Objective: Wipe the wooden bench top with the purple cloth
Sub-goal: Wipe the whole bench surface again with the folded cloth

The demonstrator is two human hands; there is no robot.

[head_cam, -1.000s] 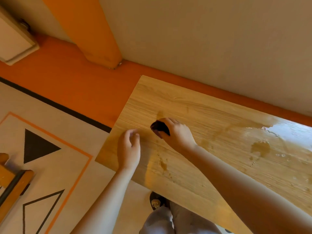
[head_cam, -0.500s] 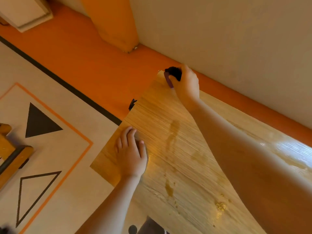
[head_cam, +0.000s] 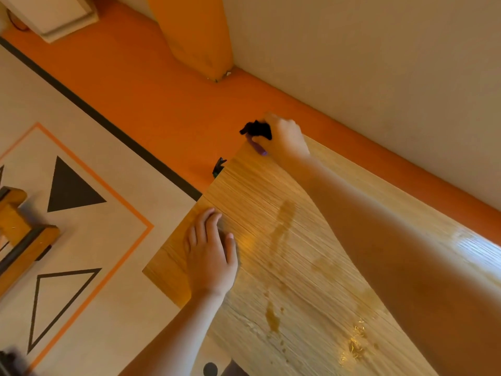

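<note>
The right hand [head_cam: 284,137] grips the purple cloth [head_cam: 256,130], likely soft, light and best held wadded in the palm, at the far corner of the wooden tabletop [head_cam: 271,202], while the left hand [head_cam: 210,253] presses flat, fingers straight

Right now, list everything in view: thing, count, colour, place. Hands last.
wooden bench top: one, light wood, right half, along the wall
purple cloth: one, dark purple, bunched at the bench's far corner
wet marks: several, amber-brown, down the bench's middle
flecks: small scatter, yellowish, lower bench
floor mat: one, pale with black and orange lines and triangles, left
floor: orange strip between mat and wall
pillar: one, orange, top centre
wall: beige, top right
wooden frame: one, brown, left edge, cut off
white object: one, top left, cut off
left hand: flat on the bench's near corner
right hand: grips the cloth
</note>
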